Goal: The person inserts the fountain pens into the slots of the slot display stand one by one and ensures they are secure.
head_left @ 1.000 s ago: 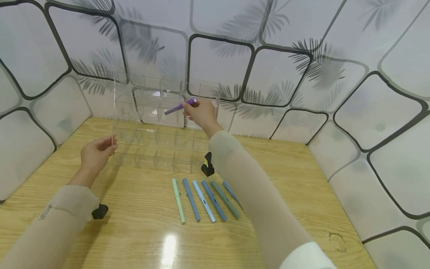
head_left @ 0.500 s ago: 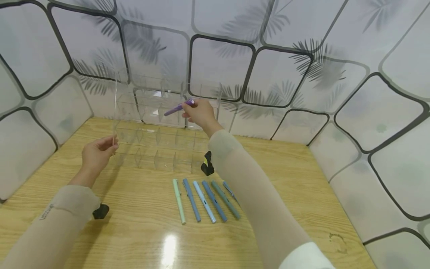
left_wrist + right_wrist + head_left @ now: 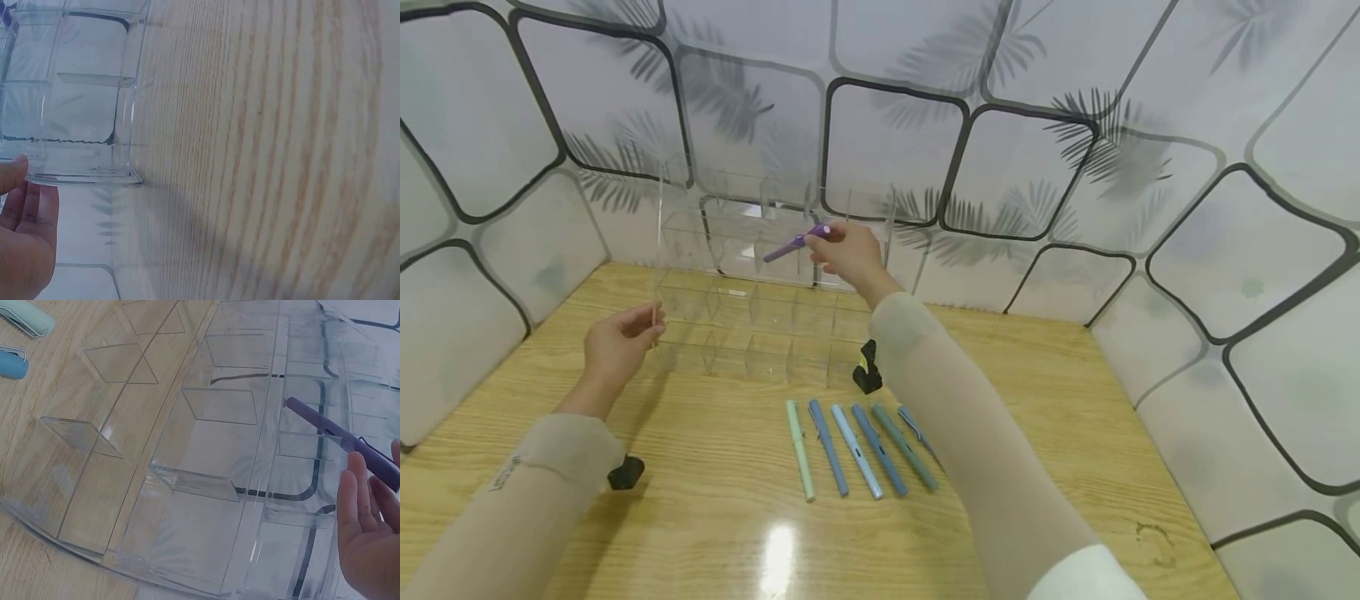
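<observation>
A clear acrylic rack (image 3: pixel 772 307) with several tiers of small compartments stands at the back of the table. My left hand (image 3: pixel 616 346) pinches the rack's left side panel (image 3: pixel 87 180) between thumb and fingers. In front of the upper tiers my right hand (image 3: pixel 852 252) holds a purple pen (image 3: pixel 786 247) by its capped end. The pen slants, its free end pointing left and slightly down. In the right wrist view the purple pen (image 3: pixel 319 428) lies before the clear dividers; whether it touches them I cannot tell.
On the table (image 3: pixel 700 533) several pens lie in a row: light green (image 3: pixel 801 450), blue (image 3: pixel 829 446), light blue (image 3: pixel 857 452), darker blue (image 3: pixel 880 450), grey-green (image 3: pixel 905 447). My right sleeve partly covers another blue pen (image 3: pixel 916 427). A patterned wall (image 3: pixel 895 150) stands behind the rack.
The purple pen has shifted slightly left and down in my right hand, its angle nearly the same. My left hand keeps its hold on the rack.
</observation>
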{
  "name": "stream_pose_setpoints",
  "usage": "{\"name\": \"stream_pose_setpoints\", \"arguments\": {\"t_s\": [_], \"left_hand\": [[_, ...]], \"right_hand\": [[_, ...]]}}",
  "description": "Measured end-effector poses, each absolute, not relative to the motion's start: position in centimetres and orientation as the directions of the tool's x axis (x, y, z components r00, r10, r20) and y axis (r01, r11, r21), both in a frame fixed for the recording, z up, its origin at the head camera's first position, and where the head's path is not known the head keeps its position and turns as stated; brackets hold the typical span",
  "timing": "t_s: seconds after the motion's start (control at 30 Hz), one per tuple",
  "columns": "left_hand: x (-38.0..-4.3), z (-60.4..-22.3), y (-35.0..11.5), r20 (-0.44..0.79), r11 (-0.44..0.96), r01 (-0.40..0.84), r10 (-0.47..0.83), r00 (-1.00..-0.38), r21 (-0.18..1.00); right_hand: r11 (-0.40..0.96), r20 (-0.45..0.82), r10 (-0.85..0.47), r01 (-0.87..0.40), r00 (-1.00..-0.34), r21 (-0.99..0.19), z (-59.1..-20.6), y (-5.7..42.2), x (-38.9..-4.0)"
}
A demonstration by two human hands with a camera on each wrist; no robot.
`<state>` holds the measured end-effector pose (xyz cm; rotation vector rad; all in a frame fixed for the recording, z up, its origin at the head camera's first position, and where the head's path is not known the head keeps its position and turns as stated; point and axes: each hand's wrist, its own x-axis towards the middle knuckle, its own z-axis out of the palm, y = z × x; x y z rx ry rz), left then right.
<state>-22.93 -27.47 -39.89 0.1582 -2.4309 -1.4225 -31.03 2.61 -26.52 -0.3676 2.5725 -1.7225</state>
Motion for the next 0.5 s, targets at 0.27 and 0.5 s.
{"name": "stream_pose_setpoints", "arguments": {"t_s": [0.27, 0.5], "left_hand": [[-22.84, -39.96, -27.49, 0.239, 0.476, 0.095, -0.251, -0.938, 0.874], [-22.92, -39.96, -27.44, 0.252, 0.452, 0.12, -0.243, -0.937, 0.884]], "right_hand": [[0.452, 0.236, -0.137, -0.272, -0.962, -0.849, -26.59, 2.94, -31.03], [0.476, 0.31, -0.118, -0.328, -0.943, -0.816, -26.48, 2.77, -30.99]]}}
